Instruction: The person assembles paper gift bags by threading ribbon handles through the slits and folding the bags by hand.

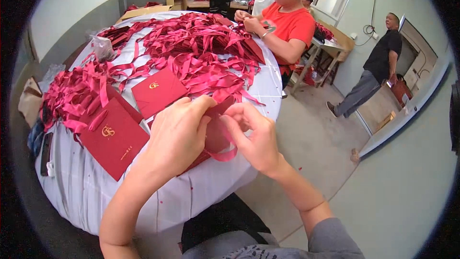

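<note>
While the left hand point(176, 132) grips a dark red paper bag point(215, 140) above the near edge of a round table point(81, 180) covered in white, the right hand point(256, 136) pinches, thumb against fingers, a pink ribbon point(224, 155) attached to it. Flat red bags point(123, 151) with gold print lie just left; beyond spreads a heap of ribboned bags point(191, 38), beside a person in a red shirt point(292, 21).

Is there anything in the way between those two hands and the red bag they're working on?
Nothing that I can see. The left hand holds the red bag by its upper part, and the right hand is right up at it, by a loop of pink ribbon.
</note>
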Action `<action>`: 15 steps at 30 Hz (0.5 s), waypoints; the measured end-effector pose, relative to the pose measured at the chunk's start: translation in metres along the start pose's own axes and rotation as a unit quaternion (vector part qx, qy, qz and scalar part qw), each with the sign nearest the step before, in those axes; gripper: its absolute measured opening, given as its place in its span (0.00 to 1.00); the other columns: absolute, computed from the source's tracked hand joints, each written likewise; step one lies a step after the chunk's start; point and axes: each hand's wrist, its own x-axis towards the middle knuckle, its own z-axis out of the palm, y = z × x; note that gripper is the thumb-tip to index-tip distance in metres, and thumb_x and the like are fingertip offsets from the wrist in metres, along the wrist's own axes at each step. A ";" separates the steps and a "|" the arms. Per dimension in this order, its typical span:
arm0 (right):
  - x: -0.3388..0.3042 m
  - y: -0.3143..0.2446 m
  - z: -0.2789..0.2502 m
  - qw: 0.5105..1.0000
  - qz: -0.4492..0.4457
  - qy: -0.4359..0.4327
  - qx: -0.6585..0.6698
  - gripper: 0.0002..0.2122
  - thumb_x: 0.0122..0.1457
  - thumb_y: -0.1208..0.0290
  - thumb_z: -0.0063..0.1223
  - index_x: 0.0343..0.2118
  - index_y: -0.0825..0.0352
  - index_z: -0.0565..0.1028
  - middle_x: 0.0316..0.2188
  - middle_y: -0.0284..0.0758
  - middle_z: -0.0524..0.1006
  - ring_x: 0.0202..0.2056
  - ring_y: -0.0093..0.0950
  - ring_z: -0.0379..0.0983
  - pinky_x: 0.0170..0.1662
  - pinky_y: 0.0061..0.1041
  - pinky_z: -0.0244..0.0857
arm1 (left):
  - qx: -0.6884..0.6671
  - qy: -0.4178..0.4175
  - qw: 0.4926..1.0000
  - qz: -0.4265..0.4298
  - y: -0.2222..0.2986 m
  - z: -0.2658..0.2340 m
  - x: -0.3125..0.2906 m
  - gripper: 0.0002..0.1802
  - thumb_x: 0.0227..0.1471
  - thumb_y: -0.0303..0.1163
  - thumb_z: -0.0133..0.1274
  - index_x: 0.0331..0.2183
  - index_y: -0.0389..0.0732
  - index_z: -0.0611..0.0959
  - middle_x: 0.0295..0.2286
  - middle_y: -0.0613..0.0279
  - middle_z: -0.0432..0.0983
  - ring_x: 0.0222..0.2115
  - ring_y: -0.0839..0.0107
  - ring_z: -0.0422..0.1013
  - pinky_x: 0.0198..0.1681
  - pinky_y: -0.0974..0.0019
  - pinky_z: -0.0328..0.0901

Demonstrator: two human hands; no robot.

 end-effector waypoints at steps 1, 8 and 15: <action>0.000 0.001 0.001 1.000 -0.004 0.000 -0.005 0.04 0.52 0.78 0.52 0.29 0.69 0.69 0.16 0.36 0.71 0.17 0.24 0.69 0.21 0.22 0.61 | 0.000 0.003 1.000 -0.001 0.000 0.001 0.001 0.11 0.41 0.21 0.50 0.33 0.35 0.75 0.26 0.49 0.73 0.30 0.52 0.70 0.34 0.58 0.64; 0.015 0.003 -0.005 0.998 -0.026 -0.046 -0.041 0.06 0.50 0.77 0.54 0.30 0.68 0.70 0.19 0.35 0.72 0.20 0.24 0.71 0.22 0.24 0.63 | -0.012 -0.008 1.000 0.019 0.002 0.000 0.002 0.11 0.41 0.21 0.49 0.33 0.36 0.75 0.25 0.49 0.72 0.30 0.53 0.70 0.34 0.58 0.64; 0.055 -0.010 -0.032 0.982 -0.116 -0.128 -0.074 0.04 0.48 0.75 0.56 0.24 0.68 0.73 0.24 0.37 0.68 0.25 0.29 0.68 0.29 0.25 0.63 | -0.049 -0.002 0.999 0.008 0.001 0.000 -0.001 0.17 0.40 0.20 0.52 0.36 0.37 0.68 0.26 0.53 0.73 0.31 0.56 0.71 0.34 0.60 0.65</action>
